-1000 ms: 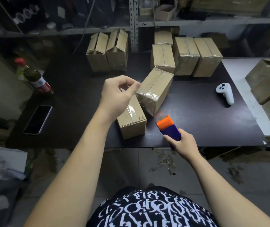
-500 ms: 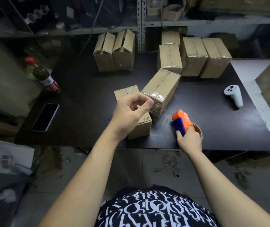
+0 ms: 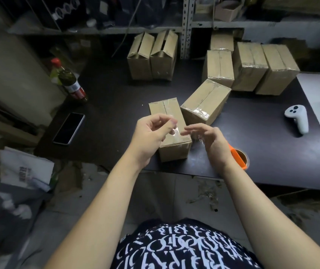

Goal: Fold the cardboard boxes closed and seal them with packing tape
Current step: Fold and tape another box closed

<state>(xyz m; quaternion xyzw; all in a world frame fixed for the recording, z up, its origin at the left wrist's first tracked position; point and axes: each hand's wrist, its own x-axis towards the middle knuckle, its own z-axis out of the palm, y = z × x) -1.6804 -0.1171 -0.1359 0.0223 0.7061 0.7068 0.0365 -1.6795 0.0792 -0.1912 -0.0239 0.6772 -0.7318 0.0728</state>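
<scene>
Left hand (image 3: pixel 149 134) pinched a clear tape scrap (image 3: pixel 175 131) above the small brown cardboard box (image 3: pixel 174 152) at the black desk's (image 3: pixel 116 113) front edge. Right hand (image 3: pixel 212 146) hung loosely open, holding nothing, just beside the orange tape dispenser (image 3: pixel 239 158).

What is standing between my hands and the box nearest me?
Nothing visible. The left hand, pinching a tape strip, and the open right hand are over the near end of the nearest box. The tape dispenser lies aside to its right.
</scene>
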